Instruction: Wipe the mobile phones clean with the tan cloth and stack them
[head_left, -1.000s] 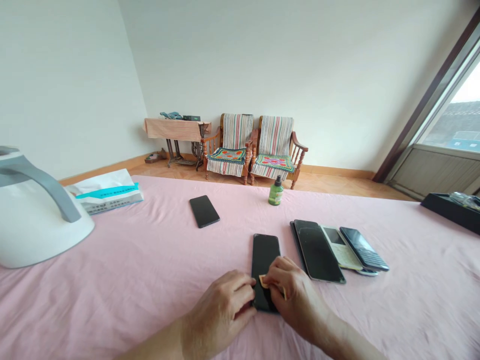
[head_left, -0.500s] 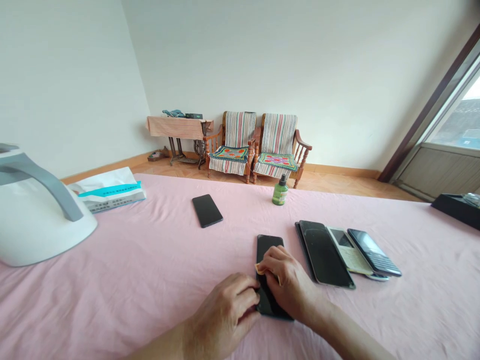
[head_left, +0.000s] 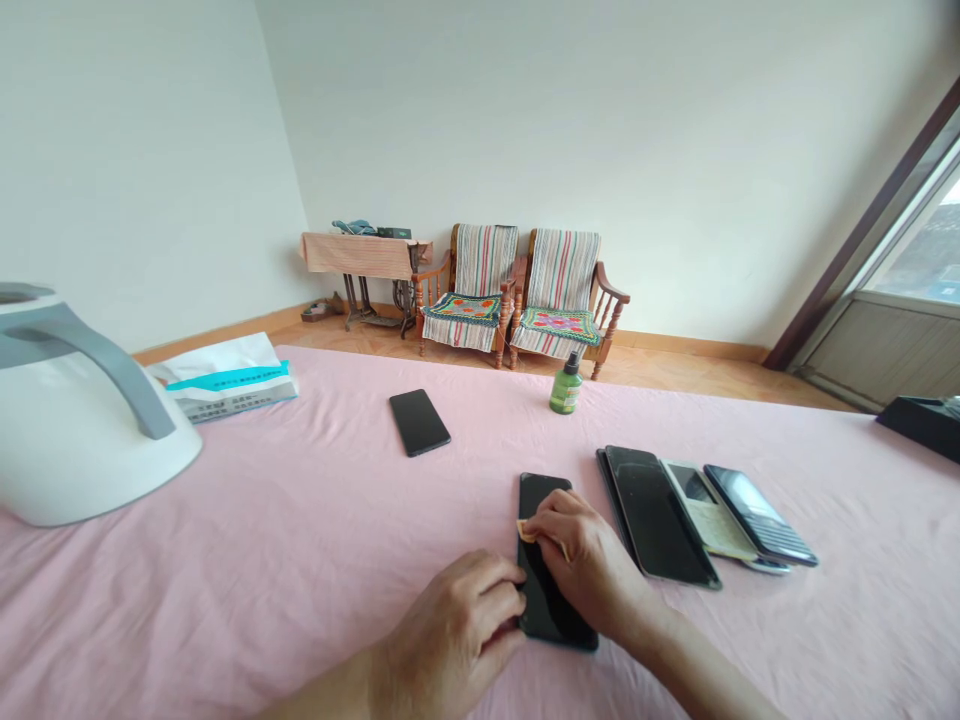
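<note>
A black smartphone [head_left: 547,590] lies face up on the pink cloth in front of me. Along its left edge, the bent fingers of my left hand [head_left: 465,620] grip its side. My right hand [head_left: 581,555] is closed over a small yellowish cloth [head_left: 527,531] pressed against the screen; most of the cloth is hidden under the fingers. To the right of this phone lie a large dark phone [head_left: 660,515], a pale phone [head_left: 712,520] and a keypad phone [head_left: 759,515], close together and partly overlapping. Farther off rests another black phone [head_left: 418,422].
A green spray bottle [head_left: 565,388] stands near the far edge of the pink tablecloth [head_left: 300,560]. At left are a white kettle [head_left: 90,430] with a grey handle and a tissue pack [head_left: 232,380]. A black box [head_left: 922,430] sits at far right. Two chairs [head_left: 559,290] stand beyond.
The whole view has shifted slightly, with things appearing a little farther right. Both hands keep their places at the phone, and the cloth remains near the same part of the screen.
</note>
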